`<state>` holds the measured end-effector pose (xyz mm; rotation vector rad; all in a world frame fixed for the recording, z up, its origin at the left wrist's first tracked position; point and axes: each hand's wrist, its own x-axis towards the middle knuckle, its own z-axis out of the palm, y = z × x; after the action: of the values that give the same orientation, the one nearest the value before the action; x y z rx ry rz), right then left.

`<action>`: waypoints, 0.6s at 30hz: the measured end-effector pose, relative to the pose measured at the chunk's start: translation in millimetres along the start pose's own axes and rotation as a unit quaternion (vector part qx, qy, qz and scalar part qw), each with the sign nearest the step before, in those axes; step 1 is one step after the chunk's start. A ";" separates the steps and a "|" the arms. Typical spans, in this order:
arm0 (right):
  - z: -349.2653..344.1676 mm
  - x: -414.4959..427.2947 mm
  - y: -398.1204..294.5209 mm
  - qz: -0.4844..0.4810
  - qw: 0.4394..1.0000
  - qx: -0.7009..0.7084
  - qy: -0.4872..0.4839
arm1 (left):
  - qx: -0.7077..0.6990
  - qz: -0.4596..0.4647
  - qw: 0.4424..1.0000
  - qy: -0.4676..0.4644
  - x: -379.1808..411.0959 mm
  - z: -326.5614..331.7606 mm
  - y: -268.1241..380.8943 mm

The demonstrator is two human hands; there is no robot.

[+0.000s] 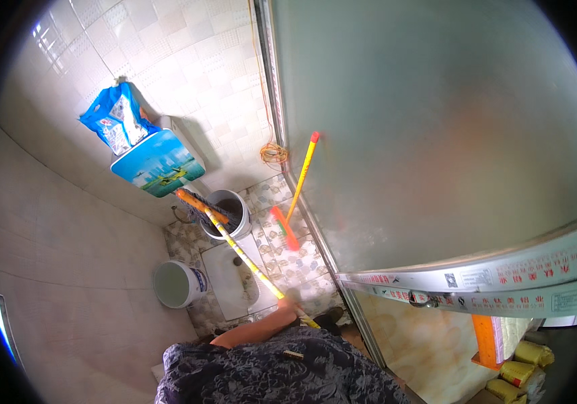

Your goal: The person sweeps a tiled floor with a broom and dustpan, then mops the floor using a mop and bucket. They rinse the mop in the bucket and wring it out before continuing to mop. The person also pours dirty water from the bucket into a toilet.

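My left hand (287, 304) is closed around the yellow and white patterned pole of a mop (243, 256). The pole slants up and left from my body, over the white squat toilet (222, 272). At its far end, an orange mop head (200, 204) with dark grey strands lies across the rim of a white bucket (246, 222). Some strands hang inside the bucket, above or in dark contents; how deep cannot be told. My right hand is out of view. A second white bucket (172, 284) stands left of the toilet, its inside pale.
A red-orange brush (285, 230) with a yellow handle leans on the frosted glass partition (419, 151). Beyond the buckets is a bin-like container with a picture lid (159, 164), a blue bag (119, 118) beside it. A coiled cable (273, 153) hangs near the door frame.
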<state>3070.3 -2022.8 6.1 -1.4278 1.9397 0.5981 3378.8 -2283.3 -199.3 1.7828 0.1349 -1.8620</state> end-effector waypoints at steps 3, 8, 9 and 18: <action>9.7 -0.8 17.4 -0.019 1.000 0.008 0.001 | -0.117 -0.028 0.992 0.041 -3.8 -15.6 -6.2; 24.3 -7.9 41.9 0.014 0.999 0.026 0.013 | -0.021 0.016 0.999 -0.019 -73.4 24.1 4.2; 22.7 -7.9 44.1 0.013 1.000 0.024 0.013 | -0.039 0.021 0.999 -0.027 -71.5 20.7 1.8; -14.1 4.7 23.1 0.030 0.999 0.021 -0.026 | 0.169 0.137 0.960 -0.178 -26.7 5.3 25.0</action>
<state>3044.1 -2028.7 12.0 -1.3197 1.9474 0.6119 3384.5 -2298.3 -165.9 1.5384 -0.5668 -2.0465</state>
